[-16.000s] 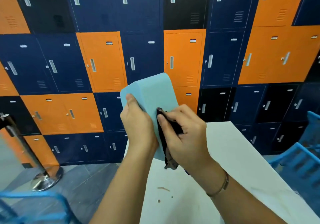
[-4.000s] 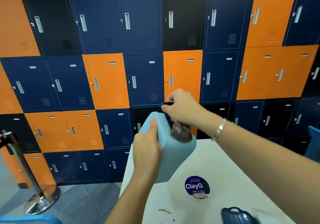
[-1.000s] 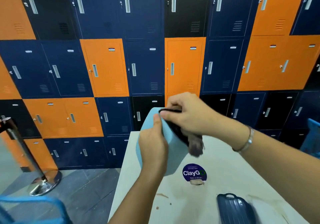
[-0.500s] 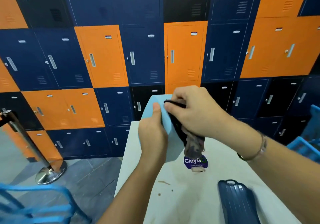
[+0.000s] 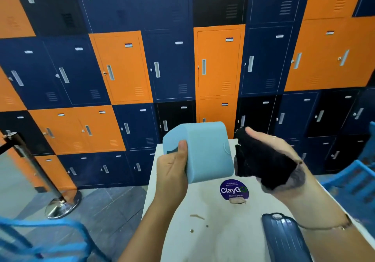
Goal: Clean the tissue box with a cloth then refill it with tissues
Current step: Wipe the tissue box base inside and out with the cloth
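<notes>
A light blue tissue box (image 5: 205,150) is held up above the far end of the white table (image 5: 223,231). My left hand (image 5: 172,172) grips its left side, thumb on the front face. A dark cloth (image 5: 261,160) lies bunched in my right hand (image 5: 280,160), which holds it just to the right of the box, a small gap apart from the box's side. No tissues are in view.
A dark blue ribbed lid-like piece (image 5: 284,239) lies on the table near my right forearm. A purple round sticker (image 5: 233,189) and brown stains mark the tabletop. Blue chairs (image 5: 353,180) stand right and lower left, a metal post (image 5: 40,172) left, lockers behind.
My right hand has pulled the cloth off the box's top and moved it to the right, now clear of the box. The left hand has turned the box.
</notes>
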